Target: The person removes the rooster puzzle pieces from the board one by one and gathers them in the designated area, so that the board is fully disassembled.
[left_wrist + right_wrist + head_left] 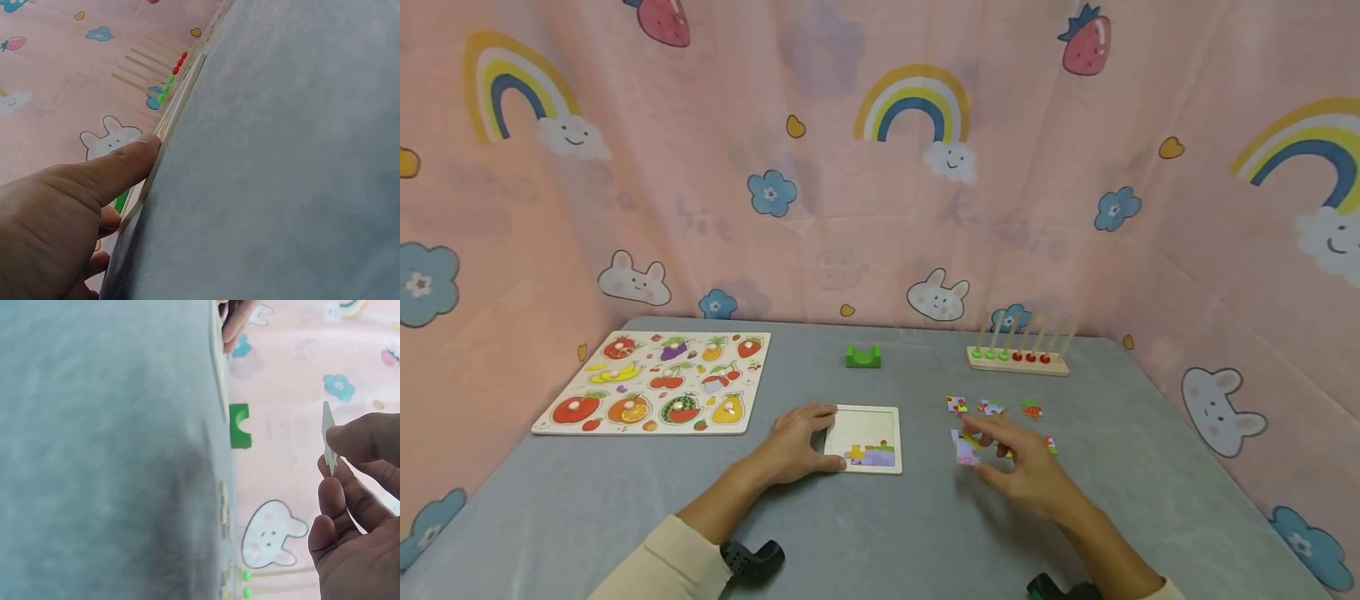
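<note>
A small square wooden puzzle tray [857, 427] lies on the table in front of the person. Several joined pieces [876, 456], mostly lilac with some yellow and green, sit along its lower edge. My left hand [793, 447] holds the tray at its left side, thumb at the near corner and fingers at the far one. To the right of the tray, my right hand [1026, 471] pinches a mostly lilac puzzle piece [964, 450] between thumb and fingers. The right wrist view shows that piece [328, 428] edge-on, off the table. Loose puzzle pieces [992, 408] lie beyond and around the right hand, some partly hidden by it.
A fruit puzzle board [651, 383] lies at the left. A green notched block [863, 357] stands behind the tray. At the back right is a wooden peg rack [1018, 361] with green and red beads. Pink patterned cloth [820, 250] hangs behind the grey table [880, 533].
</note>
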A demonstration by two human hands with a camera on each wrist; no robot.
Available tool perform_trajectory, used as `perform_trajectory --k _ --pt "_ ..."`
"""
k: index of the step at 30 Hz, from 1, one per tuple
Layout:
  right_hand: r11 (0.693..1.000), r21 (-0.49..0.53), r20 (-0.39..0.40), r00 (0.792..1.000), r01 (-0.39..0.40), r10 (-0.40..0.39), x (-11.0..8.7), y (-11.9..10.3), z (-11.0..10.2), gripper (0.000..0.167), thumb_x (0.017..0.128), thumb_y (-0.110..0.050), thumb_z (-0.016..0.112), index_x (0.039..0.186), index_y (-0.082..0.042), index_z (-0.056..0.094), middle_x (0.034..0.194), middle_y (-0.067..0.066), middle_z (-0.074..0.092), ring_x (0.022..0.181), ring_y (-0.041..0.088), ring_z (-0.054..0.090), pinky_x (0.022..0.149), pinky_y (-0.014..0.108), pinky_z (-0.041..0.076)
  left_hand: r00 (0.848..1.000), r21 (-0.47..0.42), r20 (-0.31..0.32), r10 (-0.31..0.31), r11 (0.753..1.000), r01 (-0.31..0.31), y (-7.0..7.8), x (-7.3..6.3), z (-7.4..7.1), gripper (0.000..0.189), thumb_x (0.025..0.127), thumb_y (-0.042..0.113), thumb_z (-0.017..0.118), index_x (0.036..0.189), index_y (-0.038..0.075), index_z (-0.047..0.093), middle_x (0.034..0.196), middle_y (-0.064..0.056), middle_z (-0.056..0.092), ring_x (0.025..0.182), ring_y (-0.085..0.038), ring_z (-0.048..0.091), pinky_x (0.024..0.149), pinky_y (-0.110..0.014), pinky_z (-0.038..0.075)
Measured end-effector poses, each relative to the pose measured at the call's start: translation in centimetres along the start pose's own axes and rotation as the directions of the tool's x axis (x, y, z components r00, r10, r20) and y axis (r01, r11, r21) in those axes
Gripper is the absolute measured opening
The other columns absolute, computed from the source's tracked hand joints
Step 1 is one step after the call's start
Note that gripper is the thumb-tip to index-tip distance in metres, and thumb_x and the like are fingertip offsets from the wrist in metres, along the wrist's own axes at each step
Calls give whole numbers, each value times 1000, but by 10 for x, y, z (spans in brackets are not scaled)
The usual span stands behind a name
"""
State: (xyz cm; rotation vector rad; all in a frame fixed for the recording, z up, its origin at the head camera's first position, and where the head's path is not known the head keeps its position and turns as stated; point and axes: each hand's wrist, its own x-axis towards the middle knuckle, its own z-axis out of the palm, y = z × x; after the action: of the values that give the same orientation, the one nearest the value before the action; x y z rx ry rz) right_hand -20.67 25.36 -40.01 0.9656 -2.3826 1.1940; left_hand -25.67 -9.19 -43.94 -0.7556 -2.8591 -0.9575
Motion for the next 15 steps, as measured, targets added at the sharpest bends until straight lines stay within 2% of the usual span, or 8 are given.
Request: perform_trajectory --k 4,11,15 --pt "999 -7 31 999 -35 35 -5 6 -1 62 74 10 76 131 -7 59 113 9 64 87 20 57 65 32 46 1000 0 -2 5 1000 -5 0 0 0 74 74 34 84 132 -4 57 139 -12 50 133 -35 37 106 -58 18" --pt "986 -47 69 984 -161 164 -12 14 -2 58 77 4 76 132 -5 58 117 5 63 90 20 56 71 32 45 1000 -4 -4 -6 1000 6 1 1 0 74 74 34 84 132 -3 57 140 -11 50 133 -33 36 107 -57 17" --pt "984 -47 92 980 -172 176 -14 19 1 58 77 3 76 131 -3 58 113 1 64 89 19 55 71 30 44 1000 -4 -3 -6 1000 6 0 1 0 74 74 34 84 132 -4 57 140 -11 50 133 -33 37 106 -57 18"
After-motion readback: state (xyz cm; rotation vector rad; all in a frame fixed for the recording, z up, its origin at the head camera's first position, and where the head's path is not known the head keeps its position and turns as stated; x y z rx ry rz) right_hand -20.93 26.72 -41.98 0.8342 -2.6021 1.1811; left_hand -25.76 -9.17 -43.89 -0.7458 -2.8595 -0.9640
